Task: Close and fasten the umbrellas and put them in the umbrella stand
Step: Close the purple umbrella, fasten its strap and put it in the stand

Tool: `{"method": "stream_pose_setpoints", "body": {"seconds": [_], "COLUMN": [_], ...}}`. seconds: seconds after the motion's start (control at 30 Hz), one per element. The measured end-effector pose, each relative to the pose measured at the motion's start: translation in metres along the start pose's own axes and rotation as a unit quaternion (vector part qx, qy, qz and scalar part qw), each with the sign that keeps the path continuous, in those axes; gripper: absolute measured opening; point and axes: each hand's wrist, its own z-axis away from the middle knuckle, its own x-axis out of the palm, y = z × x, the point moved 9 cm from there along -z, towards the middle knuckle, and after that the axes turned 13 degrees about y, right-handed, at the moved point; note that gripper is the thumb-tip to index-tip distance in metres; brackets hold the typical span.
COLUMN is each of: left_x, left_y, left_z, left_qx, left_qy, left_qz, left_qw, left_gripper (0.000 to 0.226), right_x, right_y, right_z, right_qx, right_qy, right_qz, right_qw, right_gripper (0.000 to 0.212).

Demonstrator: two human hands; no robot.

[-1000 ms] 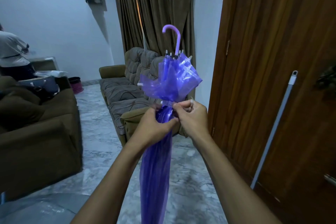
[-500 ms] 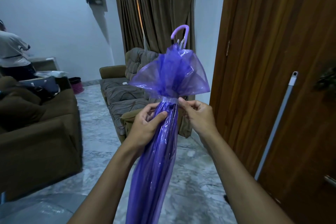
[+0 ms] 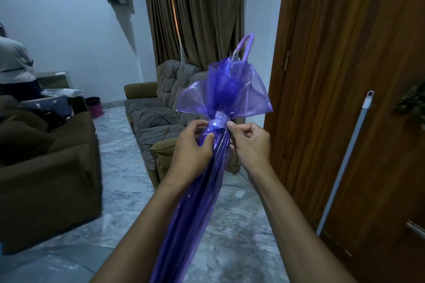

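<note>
In the middle of the head view, a closed translucent purple umbrella [image 3: 195, 202] is held in the air between both hands, above a grey marble floor [image 3: 128, 190]. It slants from the bottom edge of the frame, near the person, up and away to the right, with its curved lilac handle [image 3: 247, 46] at the far, upper end. A pale fastening strap [image 3: 218, 120] is wrapped round the folded canopy just beyond the hands. Past the strap, the loose edge of the canopy flares out like a ruffle.

The left hand [image 3: 193, 149] grips the umbrella from the left, just below the strap, its fingers curled round the folds and the thumb lying across the front. The right hand [image 3: 250, 145] is on the opposite side with its fingers closed. Forefinger and thumb pinch the umbrella's folds at the right edge of the strap, and the other fingers are curled into the palm. Both bare forearms reach in from the bottom of the frame.

To the left stands a dark brown armchair [image 3: 46, 179] with bags piled on it, and a second person [image 3: 13, 62] is partly visible at the far left edge. A grey patterned sofa [image 3: 156, 112] stands against the far wall, under long brown curtains [image 3: 195, 7]. A small pink basket [image 3: 95, 108] sits on the floor in the far corner. On the right is a brown wooden door [image 3: 345, 76], with a grey pole [image 3: 345, 163] leaning against it.
</note>
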Motion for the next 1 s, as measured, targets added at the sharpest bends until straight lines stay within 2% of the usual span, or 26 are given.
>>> {"method": "stream_pose_setpoints", "body": {"seconds": [0.13,0.23,0.3,0.37,0.43,0.53,0.7,0.77,0.83,1.0], "left_x": [0.011,0.018,0.015,0.011,0.009,0.01,0.015,0.015,0.016,0.018], "left_y": [0.013,0.007,0.003,-0.005,-0.013,-0.02,-0.03,-0.033,-0.035,-0.041], "left_z": [0.01,0.014,0.012,0.009,0.006,0.006,0.014,0.015,0.015,0.02], "left_qx": [0.018,0.031,0.03,-0.009,-0.052,-0.097,-0.163,-0.17,-0.176,-0.195], "left_qy": [-0.062,-0.11,-0.1,-0.086,-0.077,-0.073,-0.081,-0.086,-0.093,-0.112], "left_qz": [0.014,-0.002,0.021,0.079,0.133,0.201,0.283,0.294,0.294,0.296], "left_qw": [0.998,0.993,0.994,0.993,0.987,0.972,0.942,0.936,0.935,0.928], "left_gripper": [0.037,0.039,0.038,0.037,0.038,0.037,0.034,0.034,0.035,0.035], "right_x": [-0.004,0.0,0.006,0.011,0.012,0.011,0.01,0.008,0.005,0.003], "right_y": [-0.017,-0.027,-0.026,-0.025,-0.028,-0.032,-0.019,-0.017,-0.015,-0.008], "right_z": [0.004,0.008,0.009,0.013,0.013,0.01,0.008,0.008,0.008,0.01], "right_qx": [-0.069,-0.102,-0.075,-0.04,-0.039,-0.068,-0.05,-0.067,-0.078,-0.053], "right_qy": [0.013,-0.029,-0.077,-0.121,-0.137,-0.13,-0.093,-0.074,-0.064,-0.068], "right_qz": [0.041,0.077,0.056,0.007,-0.015,0.012,0.027,0.048,0.072,0.054], "right_qw": [0.997,0.991,0.993,0.992,0.99,0.989,0.994,0.994,0.992,0.995], "right_gripper": [0.017,0.016,0.01,0.005,0.004,0.007,0.006,0.003,0.01,0.006]}}
